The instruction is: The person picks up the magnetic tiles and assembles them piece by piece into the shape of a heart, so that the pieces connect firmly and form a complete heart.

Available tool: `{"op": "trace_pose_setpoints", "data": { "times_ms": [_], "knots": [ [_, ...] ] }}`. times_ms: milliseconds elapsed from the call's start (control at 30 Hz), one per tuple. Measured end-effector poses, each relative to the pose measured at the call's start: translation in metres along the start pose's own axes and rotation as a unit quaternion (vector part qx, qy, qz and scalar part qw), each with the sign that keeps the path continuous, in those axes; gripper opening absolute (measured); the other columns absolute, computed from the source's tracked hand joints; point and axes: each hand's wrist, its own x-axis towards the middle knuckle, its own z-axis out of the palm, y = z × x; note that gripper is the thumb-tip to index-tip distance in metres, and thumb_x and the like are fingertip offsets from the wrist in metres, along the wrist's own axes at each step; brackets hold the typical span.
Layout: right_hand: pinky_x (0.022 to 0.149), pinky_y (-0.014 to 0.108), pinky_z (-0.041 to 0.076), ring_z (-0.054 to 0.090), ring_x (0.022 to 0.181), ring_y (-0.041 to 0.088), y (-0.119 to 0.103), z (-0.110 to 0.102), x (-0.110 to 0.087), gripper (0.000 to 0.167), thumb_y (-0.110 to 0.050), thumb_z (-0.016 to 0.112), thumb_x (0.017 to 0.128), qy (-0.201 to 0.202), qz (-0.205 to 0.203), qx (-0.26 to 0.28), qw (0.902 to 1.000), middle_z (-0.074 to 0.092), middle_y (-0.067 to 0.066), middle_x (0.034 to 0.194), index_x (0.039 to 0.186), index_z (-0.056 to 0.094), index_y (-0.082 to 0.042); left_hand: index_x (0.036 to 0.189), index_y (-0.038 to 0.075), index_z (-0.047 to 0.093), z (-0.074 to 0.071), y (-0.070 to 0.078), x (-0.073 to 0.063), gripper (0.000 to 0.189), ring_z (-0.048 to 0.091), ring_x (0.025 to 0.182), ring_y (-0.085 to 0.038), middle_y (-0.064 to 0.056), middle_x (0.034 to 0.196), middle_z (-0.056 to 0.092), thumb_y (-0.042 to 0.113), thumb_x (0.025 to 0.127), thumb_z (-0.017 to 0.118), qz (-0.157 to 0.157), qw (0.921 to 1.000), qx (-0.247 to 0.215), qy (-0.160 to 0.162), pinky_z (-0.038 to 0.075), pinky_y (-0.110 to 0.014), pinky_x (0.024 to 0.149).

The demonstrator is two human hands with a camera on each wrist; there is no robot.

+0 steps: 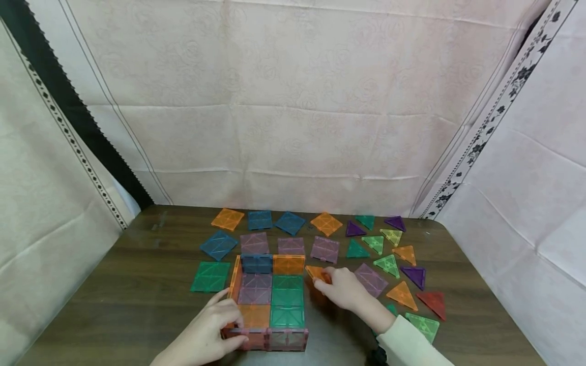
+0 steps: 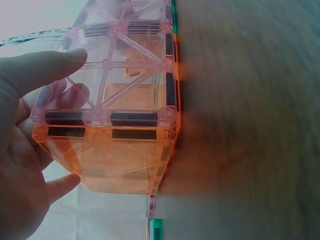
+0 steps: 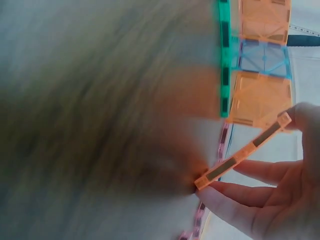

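Observation:
An open-topped box of translucent magnetic tiles [image 1: 288, 290] stands near the table's front. Its floor shows green, orange and purple squares, with orange, blue and pink walls around it. My left hand [image 1: 212, 323] grips its near left corner, the thumb against the pink front wall [image 2: 137, 75] and the fingers over the orange side wall [image 2: 110, 155]. The right side has no wall. Just beyond that open side, my right hand [image 1: 343, 290] pinches an orange magnetic tile [image 3: 243, 151] between thumb and fingers, tilted with its magnet edge facing the right wrist camera.
Behind the box lie loose square tiles, among them a blue one [image 1: 218, 245] and a pink-purple one [image 1: 325, 249]. A green square [image 1: 210, 277] lies to its left. Several triangles, including a red one [image 1: 432, 304], spread over the table's right side. White cloth [image 1: 293, 127] hangs behind.

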Motion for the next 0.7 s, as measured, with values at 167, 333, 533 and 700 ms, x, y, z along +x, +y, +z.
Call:
{"op": "trace_pose_setpoints", "data": {
  "times_ms": [167,333,533,700],
  "knots": [
    [0.041,0.024,0.024,0.023,0.039,0.008,-0.005,0.005,0.001,0.051,-0.036,0.047,0.098,0.002,-0.008,0.011,0.9999,0.033,-0.007,0.046,0.125,0.059,0.006,0.082,0.028,0.058,0.000,0.000,0.000,0.029,0.050,0.078,0.007,0.024,0.078,0.050,0.012,0.074,0.081,0.000,1.0000,-0.001,-0.003,0.016,-0.017,0.111],
    [0.047,0.027,0.034,0.030,0.042,0.010,-0.013,0.010,0.003,0.049,-0.035,0.039,0.103,-0.004,-0.028,0.037,0.9989,0.039,-0.005,0.050,0.122,0.060,0.005,0.081,0.028,0.058,0.000,0.000,0.000,0.029,0.049,0.077,0.007,0.024,0.078,0.050,0.012,0.074,0.081,-0.004,1.0000,0.005,-0.005,0.027,-0.029,0.109],
    [0.066,0.035,0.053,0.058,0.055,0.016,-0.024,0.016,0.001,0.051,-0.029,0.033,0.105,-0.015,-0.024,0.109,0.9936,0.056,0.003,0.062,0.131,0.052,0.011,0.081,0.027,0.058,0.000,0.000,-0.001,0.029,0.049,0.077,0.007,0.024,0.078,0.050,0.012,0.074,0.081,-0.006,0.9999,0.008,-0.004,0.032,-0.037,0.105],
    [0.054,0.030,0.053,0.062,0.055,0.023,-0.029,0.021,0.001,0.050,-0.026,0.032,0.105,-0.011,-0.011,0.159,0.9871,0.061,0.010,0.065,0.128,0.053,0.013,0.082,0.027,0.059,0.000,-0.001,-0.001,0.029,0.051,0.079,0.006,0.024,0.080,0.051,0.012,0.074,0.081,0.004,1.0000,0.003,0.000,0.019,-0.020,0.111]
  ]
}}
